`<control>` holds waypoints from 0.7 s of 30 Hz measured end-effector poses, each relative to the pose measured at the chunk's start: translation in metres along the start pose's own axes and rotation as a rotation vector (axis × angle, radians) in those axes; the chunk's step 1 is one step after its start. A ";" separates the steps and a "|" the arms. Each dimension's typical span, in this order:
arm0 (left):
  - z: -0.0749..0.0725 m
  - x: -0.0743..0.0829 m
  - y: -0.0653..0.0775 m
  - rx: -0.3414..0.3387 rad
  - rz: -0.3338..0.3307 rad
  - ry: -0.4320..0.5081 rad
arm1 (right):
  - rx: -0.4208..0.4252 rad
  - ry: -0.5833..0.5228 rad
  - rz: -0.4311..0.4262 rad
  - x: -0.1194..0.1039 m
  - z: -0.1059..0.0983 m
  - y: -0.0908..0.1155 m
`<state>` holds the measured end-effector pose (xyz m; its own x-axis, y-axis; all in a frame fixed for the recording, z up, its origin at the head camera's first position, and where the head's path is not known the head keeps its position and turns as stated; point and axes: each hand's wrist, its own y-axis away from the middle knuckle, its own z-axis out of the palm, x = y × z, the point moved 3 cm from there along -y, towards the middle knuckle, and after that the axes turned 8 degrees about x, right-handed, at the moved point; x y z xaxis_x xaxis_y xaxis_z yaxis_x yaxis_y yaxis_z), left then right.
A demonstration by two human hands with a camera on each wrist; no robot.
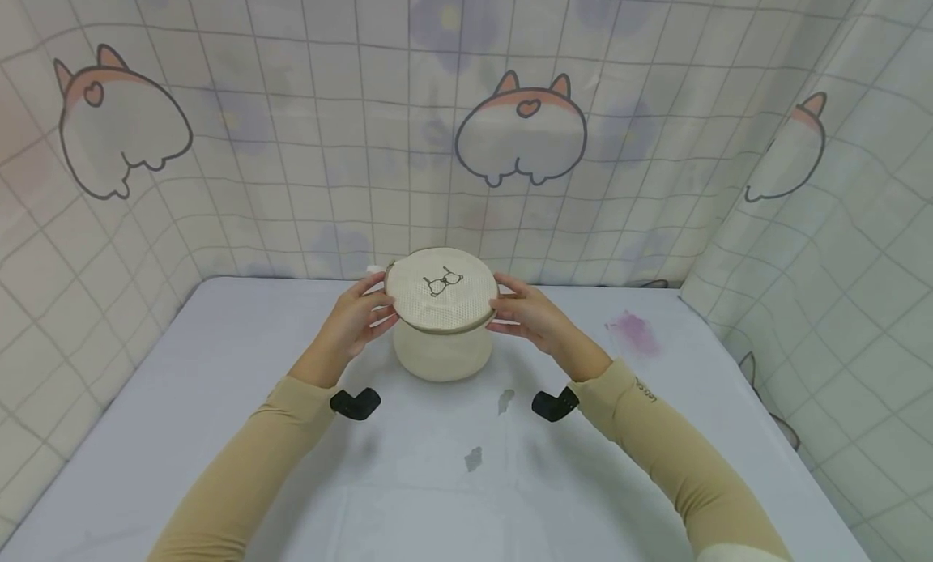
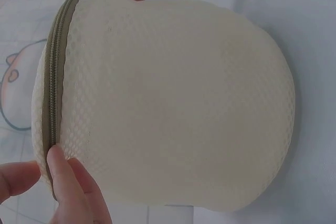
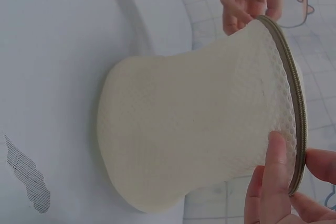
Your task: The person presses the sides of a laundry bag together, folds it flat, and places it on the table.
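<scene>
A cream mesh laundry bag [image 1: 441, 351], round like a drum with a zipper about its top rim, stands upright on the table. Its lid [image 1: 466, 291] carries a printed glasses-like drawing, and the sides narrow at the middle. My left hand [image 1: 362, 311] pinches the rim at the left, thumb on one side of the zipper [image 2: 54, 85] and fingers on the other. Opposite it, my right hand [image 1: 530, 312] pinches the right side of the rim. In the right wrist view the zipper [image 3: 294, 85] looks closed along the visible part.
The bag stands on a table with a pale cloth [image 1: 408, 481]. Two grey patches [image 1: 474, 459] and a pink stain [image 1: 632, 333] mark the cloth. A tiled-pattern curtain [image 1: 328, 141] with cartoon animals hangs behind and at both sides. A dark cable [image 1: 773, 408] runs along the right edge.
</scene>
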<state>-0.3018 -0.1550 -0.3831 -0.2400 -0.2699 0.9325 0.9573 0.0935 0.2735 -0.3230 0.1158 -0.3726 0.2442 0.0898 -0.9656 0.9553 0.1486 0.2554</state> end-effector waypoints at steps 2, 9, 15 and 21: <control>0.000 0.000 0.000 0.000 -0.001 0.000 | 0.001 -0.003 0.005 0.001 0.000 0.000; 0.000 -0.001 0.000 -0.005 0.002 -0.018 | 0.001 -0.007 0.010 0.004 0.000 0.000; 0.001 -0.003 0.001 -0.006 0.003 -0.034 | -0.002 -0.015 0.011 0.006 -0.002 -0.001; 0.001 -0.003 0.001 -0.010 0.002 -0.043 | 0.008 -0.002 0.017 0.007 -0.003 -0.002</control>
<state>-0.3007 -0.1527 -0.3856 -0.2444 -0.2282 0.9424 0.9594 0.0844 0.2693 -0.3234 0.1193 -0.3798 0.2609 0.0898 -0.9612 0.9523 0.1391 0.2715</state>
